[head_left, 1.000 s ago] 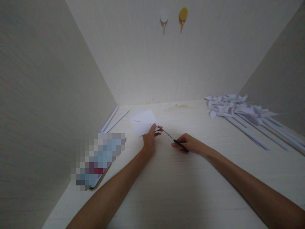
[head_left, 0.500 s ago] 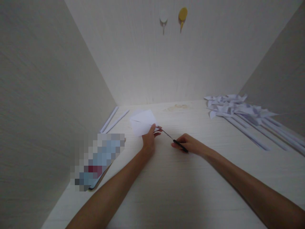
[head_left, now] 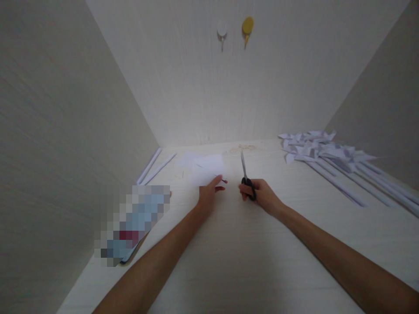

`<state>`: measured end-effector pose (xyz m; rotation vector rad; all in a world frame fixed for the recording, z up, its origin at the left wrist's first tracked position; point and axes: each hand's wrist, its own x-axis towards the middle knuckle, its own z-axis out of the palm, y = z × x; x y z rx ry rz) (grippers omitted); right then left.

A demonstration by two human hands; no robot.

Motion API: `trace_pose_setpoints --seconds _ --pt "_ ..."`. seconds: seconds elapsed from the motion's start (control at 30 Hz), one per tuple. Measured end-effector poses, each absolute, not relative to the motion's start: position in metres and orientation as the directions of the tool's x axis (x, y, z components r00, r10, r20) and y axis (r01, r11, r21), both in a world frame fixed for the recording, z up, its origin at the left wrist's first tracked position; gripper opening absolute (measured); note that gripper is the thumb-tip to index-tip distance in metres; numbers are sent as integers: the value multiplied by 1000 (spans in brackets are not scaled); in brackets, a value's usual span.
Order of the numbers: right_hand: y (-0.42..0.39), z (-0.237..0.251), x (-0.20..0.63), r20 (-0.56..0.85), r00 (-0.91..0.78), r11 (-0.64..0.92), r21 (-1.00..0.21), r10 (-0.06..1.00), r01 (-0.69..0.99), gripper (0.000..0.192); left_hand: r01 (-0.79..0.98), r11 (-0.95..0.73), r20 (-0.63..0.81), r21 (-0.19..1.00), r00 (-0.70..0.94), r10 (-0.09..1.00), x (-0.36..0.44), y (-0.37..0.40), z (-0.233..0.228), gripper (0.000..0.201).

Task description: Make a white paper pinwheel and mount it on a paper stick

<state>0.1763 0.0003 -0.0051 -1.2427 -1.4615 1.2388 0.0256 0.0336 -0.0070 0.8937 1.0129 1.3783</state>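
Observation:
Between its thumb and fingers, my left hand [head_left: 209,194] pinches the near right corner of a white paper square [head_left: 209,168]. A short cut line shows near the far left of the sheet, and another slit lies by the thumb. My right hand [head_left: 263,196] is closed round the black handles of a pair of scissors [head_left: 248,187]. The blades look closed, point away from me, and stand apart from the paper on its right side. Some of my left fingers are hidden under the sheet.
Another pale sheet [head_left: 186,159] lies beyond the paper. Two rolled paper sticks [head_left: 160,168] rest at the left, above a blurred phone-like object [head_left: 140,222]. Several paper pinwheels on sticks [head_left: 327,150] are piled at the right. Hooks, one yellow [head_left: 248,26], hang on the back wall.
The scissors have come out of the paper, swung to point away from me and moved to its right. My left hand has shifted the paper slightly right and turned it.

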Motion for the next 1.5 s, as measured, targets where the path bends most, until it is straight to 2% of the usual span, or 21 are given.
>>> trace_pose_setpoints --seconds 0.13,0.27,0.57,0.77,1.5 --pt "4 -12 176 32 -77 29 -999 997 -37 32 -205 100 -83 974 92 992 30 25 -4 9" --pt "6 -17 176 58 -32 53 -990 998 -134 25 -140 69 -47 988 158 986 32 18 1 5" --pt "5 -16 177 47 -79 40 -995 996 -95 22 -115 17 3 993 171 985 31 16 2 9" --pt "6 -14 177 21 -151 12 -998 988 -60 24 -36 24 -18 999 176 984 30 15 5 12" --pt "5 -10 174 -22 -94 -35 -989 995 -140 22 -72 39 -26 997 173 985 31 17 3 13"
